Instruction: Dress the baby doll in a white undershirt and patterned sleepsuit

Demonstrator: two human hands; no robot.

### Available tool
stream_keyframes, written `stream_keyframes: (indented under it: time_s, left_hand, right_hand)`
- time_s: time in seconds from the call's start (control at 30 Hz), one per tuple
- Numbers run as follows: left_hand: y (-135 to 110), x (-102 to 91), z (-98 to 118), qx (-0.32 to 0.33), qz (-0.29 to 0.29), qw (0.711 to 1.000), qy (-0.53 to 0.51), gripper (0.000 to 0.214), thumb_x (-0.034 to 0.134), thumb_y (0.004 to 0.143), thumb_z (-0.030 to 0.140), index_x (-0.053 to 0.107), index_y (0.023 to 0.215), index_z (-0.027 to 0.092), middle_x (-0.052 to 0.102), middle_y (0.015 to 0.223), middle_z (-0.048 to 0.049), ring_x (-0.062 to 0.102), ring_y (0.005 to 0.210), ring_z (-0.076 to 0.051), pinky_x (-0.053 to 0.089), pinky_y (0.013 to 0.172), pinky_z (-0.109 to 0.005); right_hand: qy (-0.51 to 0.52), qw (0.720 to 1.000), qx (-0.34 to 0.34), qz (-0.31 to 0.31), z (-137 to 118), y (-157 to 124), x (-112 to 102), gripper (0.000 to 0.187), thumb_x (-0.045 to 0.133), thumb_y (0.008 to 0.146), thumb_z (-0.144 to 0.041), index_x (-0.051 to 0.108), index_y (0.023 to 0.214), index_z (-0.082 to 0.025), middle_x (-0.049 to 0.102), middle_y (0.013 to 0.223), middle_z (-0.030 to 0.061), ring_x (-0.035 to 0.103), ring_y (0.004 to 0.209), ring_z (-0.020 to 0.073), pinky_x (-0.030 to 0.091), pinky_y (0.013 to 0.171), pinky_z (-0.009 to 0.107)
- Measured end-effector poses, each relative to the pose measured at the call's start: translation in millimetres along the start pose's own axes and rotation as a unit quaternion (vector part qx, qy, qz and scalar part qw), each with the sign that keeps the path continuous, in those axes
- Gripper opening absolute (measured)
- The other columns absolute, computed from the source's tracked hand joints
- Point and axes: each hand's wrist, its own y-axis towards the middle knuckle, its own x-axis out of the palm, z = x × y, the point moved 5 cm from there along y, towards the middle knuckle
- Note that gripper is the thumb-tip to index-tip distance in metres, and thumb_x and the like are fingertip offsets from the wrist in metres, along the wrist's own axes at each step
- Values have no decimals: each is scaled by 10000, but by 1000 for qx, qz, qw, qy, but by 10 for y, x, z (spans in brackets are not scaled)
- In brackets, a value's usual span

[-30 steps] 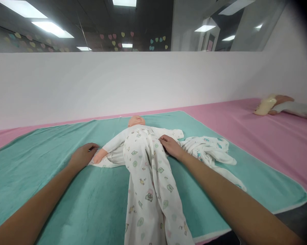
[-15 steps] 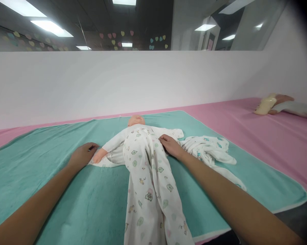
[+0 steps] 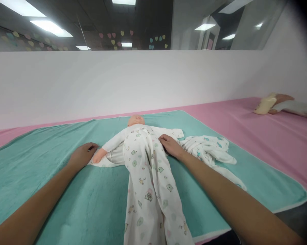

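Note:
A baby doll (image 3: 136, 120) lies on its back on a teal mat (image 3: 66, 190), dressed in a white printed sleepsuit (image 3: 148, 177) whose legs trail toward me. My left hand (image 3: 82, 154) rests by the doll's bare hand, fingers curled on the edge of the white cloth under the arm. On the sleepsuit at the doll's other side lies my right hand (image 3: 170, 145), its fingers bent and pressing on the fabric. A second crumpled printed garment (image 3: 209, 149) lies just right of that hand.
The teal mat lies over a pink sheet (image 3: 271, 136). A white partition wall (image 3: 143, 81) runs along the far edge. At the far right, a cream bottle-like object (image 3: 265, 104) rests on another doll or bundle (image 3: 293, 107).

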Motion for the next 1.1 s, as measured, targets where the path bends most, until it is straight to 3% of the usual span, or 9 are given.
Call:
stream_keyframes:
  time_s: [0.9,1.1]
  left_hand:
    - [-24,-23,31,-15,5,1000,5,371,426,768,449,636,975,224,638,1058,-40,585,905,-242,441,654,-292]
    - [-122,-69,161,3,-5,1000,-9,407,407,769,502,633,988,243,649,1002,-37,590,854,-230,432,621,-273]
  right_hand:
    - [2,1000,-6,2,12,1,8,306,348,832,-449,479,741,-188,463,645,-26,422,611,122,321,554,242]
    - [-27,999,-8,20,55,17,-15,283,376,818,-433,480,719,-189,485,647,-26,433,612,120,322,561,238]
